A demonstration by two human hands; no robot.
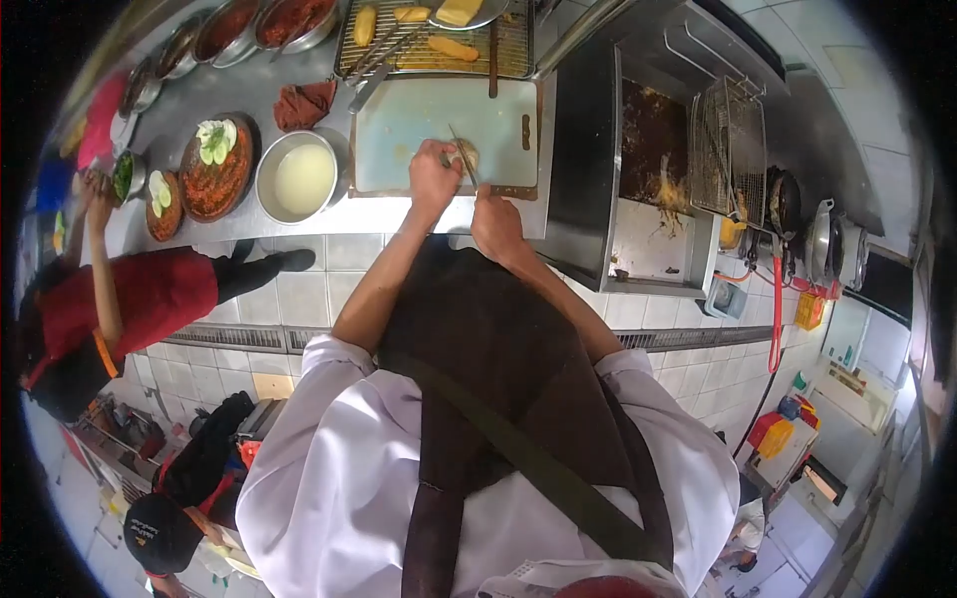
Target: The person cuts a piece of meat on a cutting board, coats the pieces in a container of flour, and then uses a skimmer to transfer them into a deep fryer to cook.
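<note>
My right hand (495, 223) is closed around the handle of a knife (462, 148), whose narrow blade points up and to the left. Beside the blade, my left hand (435, 175) has its fingers bent and pressed against a small pale piece of food (470, 155). What kind of food it is, I cannot make out. Both hands are over the near part of a whitish cutting board (399, 115) with a brown edge. Left of the board stands a metal bowl (262, 189) of creamy pale liquid, with a crumpled reddish-brown cloth (303, 106) behind it.
Behind the board is a wire rack (478, 65) with golden pieces and tongs. Red-sauced dishes (211, 184) stand at left. A fryer (638, 239) with a basket (726, 149) is at right. A person in a red apron (159, 299) works at left; others are behind.
</note>
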